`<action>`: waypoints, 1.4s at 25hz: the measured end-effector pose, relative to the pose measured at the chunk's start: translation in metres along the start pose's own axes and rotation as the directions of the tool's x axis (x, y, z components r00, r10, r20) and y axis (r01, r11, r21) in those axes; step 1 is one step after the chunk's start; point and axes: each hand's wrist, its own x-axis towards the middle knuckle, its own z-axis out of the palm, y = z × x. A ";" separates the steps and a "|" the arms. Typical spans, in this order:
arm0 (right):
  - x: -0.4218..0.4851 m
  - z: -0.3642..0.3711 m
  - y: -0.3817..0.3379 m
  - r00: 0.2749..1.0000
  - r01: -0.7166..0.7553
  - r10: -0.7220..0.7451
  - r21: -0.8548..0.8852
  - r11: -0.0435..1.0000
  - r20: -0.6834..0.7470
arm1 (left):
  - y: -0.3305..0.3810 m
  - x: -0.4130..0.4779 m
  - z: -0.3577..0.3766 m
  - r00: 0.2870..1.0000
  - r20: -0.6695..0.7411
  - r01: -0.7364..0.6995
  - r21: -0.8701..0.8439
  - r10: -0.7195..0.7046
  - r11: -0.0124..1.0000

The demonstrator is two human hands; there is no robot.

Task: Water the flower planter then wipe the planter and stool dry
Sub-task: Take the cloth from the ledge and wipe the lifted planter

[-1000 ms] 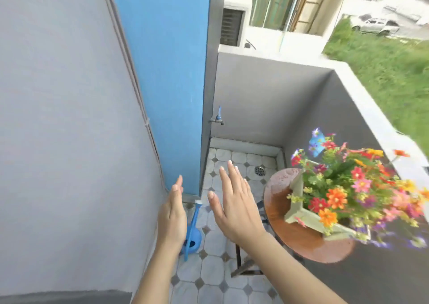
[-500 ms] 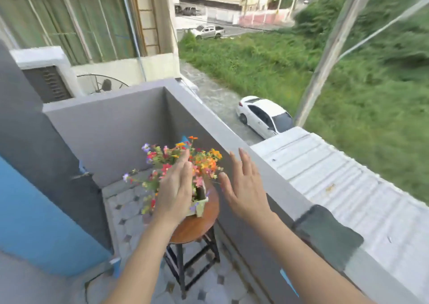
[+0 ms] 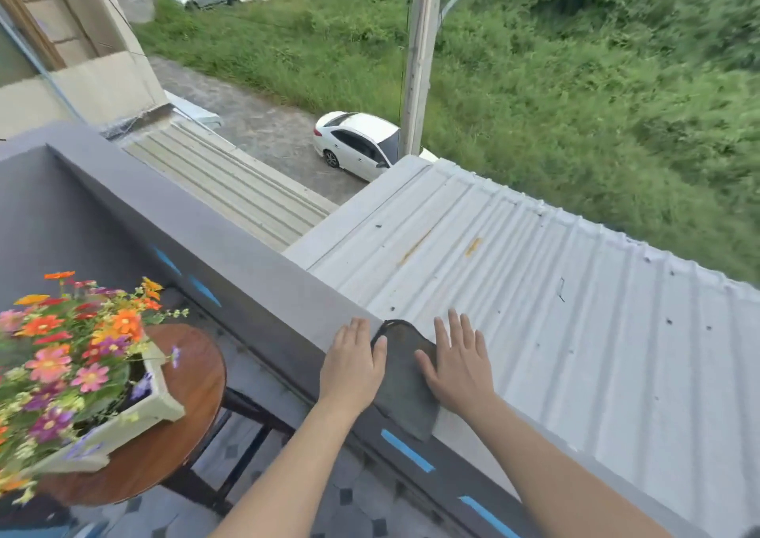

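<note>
Left hand [image 3: 353, 367] and right hand [image 3: 458, 362] lie flat, fingers straight, grasping nothing, either side of the dark cloth [image 3: 405, 385] on the parapet [image 3: 246, 258]. Flower planter [image 3: 160, 399] stands on the round stool [image 3: 193, 377], near left.

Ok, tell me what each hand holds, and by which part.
Nothing is gripped. The left hand and right hand lie flat, fingers straight, either side of the grey cloth draped over the balcony wall.

So the cloth [image 3: 405, 377] lay over the balcony wall [image 3: 255, 274] at 6 o'clock, left hand [image 3: 353, 367] at its 9, right hand [image 3: 458, 362] at its 3. Planter [image 3: 160, 404] sat on the stool [image 3: 193, 377] at 8 o'clock, inside the wall; roof [image 3: 575, 332] outside, at 3.
</note>
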 end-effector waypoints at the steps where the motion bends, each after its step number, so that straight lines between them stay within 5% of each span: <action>1: 0.002 0.004 0.005 0.999 0.003 -0.003 -0.001 1.000 0.032 | 0.003 0.005 0.012 1.000 0.006 0.015 0.067 -0.015 0.998; 4: 0.009 0.013 0.010 0.995 0.000 0.000 0.007 1.000 0.099 | 0.007 0.012 0.031 0.999 -0.046 0.030 0.273 -0.018 0.961; 8: 0.011 0.023 0.007 0.997 0.069 -0.069 0.003 0.998 0.018 | 0.019 0.010 0.037 0.986 -0.160 0.013 0.326 0.041 0.945; 14: 0.012 0.022 0.011 0.992 0.125 -0.123 0.169 0.978 -0.020 | 0.030 0.007 0.039 0.950 -0.125 0.301 0.118 -0.286 0.946; 19: 0.024 0.012 0.023 0.990 0.076 -0.094 0.162 0.984 0.105 | 0.024 -0.004 0.019 0.978 0.001 0.209 0.065 -0.209 0.976; 22: 0.017 0.003 0.015 0.984 0.175 -0.178 0.207 0.963 -0.004 | 0.014 -0.021 -0.002 0.984 0.062 0.176 -0.137 -0.168 0.975; 29: -0.032 -0.015 -0.090 0.921 0.342 -0.390 0.494 0.799 -0.006 | -0.052 -0.103 -0.094 0.967 0.072 0.216 -0.736 -0.243 0.641; 35: -0.094 0.039 -0.219 0.806 0.462 -0.592 0.609 0.645 0.016 | -0.143 -0.215 -0.119 0.879 -0.075 0.168 -0.875 -0.471 0.454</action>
